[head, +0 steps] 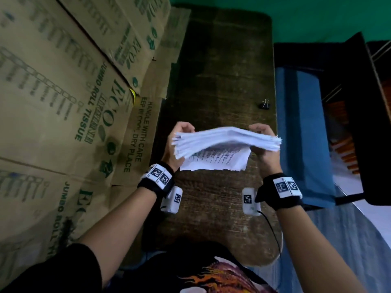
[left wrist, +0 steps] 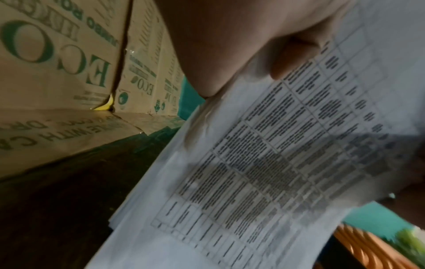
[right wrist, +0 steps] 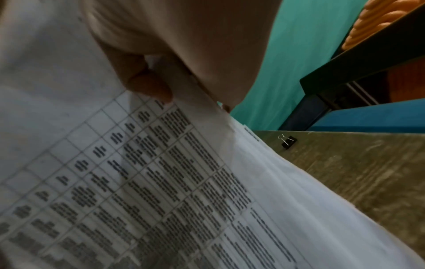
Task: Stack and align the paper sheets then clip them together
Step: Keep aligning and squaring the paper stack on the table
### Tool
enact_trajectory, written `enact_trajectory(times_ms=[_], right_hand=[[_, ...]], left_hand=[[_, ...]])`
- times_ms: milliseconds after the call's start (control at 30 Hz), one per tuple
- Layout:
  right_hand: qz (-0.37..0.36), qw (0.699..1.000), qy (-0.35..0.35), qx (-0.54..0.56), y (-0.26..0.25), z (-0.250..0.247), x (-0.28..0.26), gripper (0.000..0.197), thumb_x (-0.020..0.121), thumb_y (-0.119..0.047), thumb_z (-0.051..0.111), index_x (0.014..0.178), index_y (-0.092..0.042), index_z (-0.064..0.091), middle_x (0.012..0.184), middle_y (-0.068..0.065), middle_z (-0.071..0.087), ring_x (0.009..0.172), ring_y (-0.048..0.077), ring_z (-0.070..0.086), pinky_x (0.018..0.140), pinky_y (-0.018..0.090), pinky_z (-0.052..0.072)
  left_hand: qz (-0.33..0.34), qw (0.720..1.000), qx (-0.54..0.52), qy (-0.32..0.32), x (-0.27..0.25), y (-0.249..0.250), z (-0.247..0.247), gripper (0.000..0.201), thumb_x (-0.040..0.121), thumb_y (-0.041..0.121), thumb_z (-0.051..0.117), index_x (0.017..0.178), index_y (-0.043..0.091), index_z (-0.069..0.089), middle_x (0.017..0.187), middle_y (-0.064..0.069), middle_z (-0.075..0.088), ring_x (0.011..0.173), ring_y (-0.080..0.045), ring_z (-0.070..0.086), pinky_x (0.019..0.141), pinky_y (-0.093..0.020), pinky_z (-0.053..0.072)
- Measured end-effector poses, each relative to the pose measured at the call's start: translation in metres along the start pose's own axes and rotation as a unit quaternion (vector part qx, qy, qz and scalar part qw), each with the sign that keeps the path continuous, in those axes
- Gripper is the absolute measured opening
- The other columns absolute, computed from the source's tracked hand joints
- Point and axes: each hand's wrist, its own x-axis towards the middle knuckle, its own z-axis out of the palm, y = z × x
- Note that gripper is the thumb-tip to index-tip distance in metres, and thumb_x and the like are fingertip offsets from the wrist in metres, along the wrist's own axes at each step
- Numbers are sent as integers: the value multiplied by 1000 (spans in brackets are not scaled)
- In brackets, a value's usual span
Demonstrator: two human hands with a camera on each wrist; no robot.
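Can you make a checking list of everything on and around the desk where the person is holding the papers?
Surface: dark worn wooden table, mostly bare.
Job's things: thick stack of white printed paper sheets held above the table, edges uneven; small black binder clip lying on the table beyond the right hand, unused.
Clutter: nothing seen.
Hands: left hand grips the stack's left end; right hand grips its right end.
Cables: thin black cable runs from the right wrist device.
Surroundings: brown cardboard boxes with green print on the left; green wall behind; blue cloth on the right.
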Motion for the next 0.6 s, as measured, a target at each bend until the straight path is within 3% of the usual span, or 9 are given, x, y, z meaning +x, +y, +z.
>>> enact_trajectory(times_ms=[33,133,233,300,333,433,533,600], right_hand=[[16,1000,-2,3,-4,1,3,41,64,8,56,101,-9,59,90,-11,65,80,1,60,69,16,47],[15,1000,-15,-10,-7,-1,10,50,58,9,54,107,-3,55,99,-5,61,89,4,59,79,18,47],[34,998,-33,-39,-10,11,12,44,63,1,60,107,-3,54,97,-2,61,86,0,60,77,18,49],[57,998,5,-32,-11,19,16,34,68,2,58,102,-2,60,92,0,66,81,5,63,75,24,53],[60,997,27,-29,-12,20,19,27,70,2,59,96,-6,63,85,-5,70,77,4,64,72,25,53],[36,996,72,-35,-26,22,29,23,72,5,65,77,-17,62,67,-20,70,65,-7,60,62,17,51],[3,996,90,-22,-29,24,28,28,76,14,65,83,-13,63,76,-11,71,71,-1,63,67,20,53],[-1,998,63,-29,-25,22,22,32,74,12,60,101,-5,60,96,7,68,87,8,64,77,25,54]], left_hand=[[28,999,-12,16,6,6,-4,47,83,-9,59,97,33,45,86,15,48,68,24,53,64,3,40],[117,989,-79,42,22,-7,-6,21,76,4,63,95,8,55,89,-4,57,88,9,59,80,-10,45],[128,988,-53,64,25,2,5,21,76,-4,59,96,-5,58,83,7,56,79,17,58,72,-2,41],[96,989,-77,82,24,11,8,19,79,-5,60,98,-2,61,85,5,60,75,16,59,68,-6,43],[85,988,-95,89,24,20,7,23,82,-6,61,103,2,61,91,3,63,78,16,60,70,-8,45],[89,983,-125,100,26,41,2,31,86,-1,64,115,8,57,103,11,63,92,16,60,79,-6,47],[129,976,-114,135,20,45,0,31,84,-2,63,112,9,55,101,11,63,95,8,61,86,-15,48],[138,975,-104,137,15,38,0,42,77,-8,61,110,14,48,97,10,59,90,3,60,81,-16,49]])
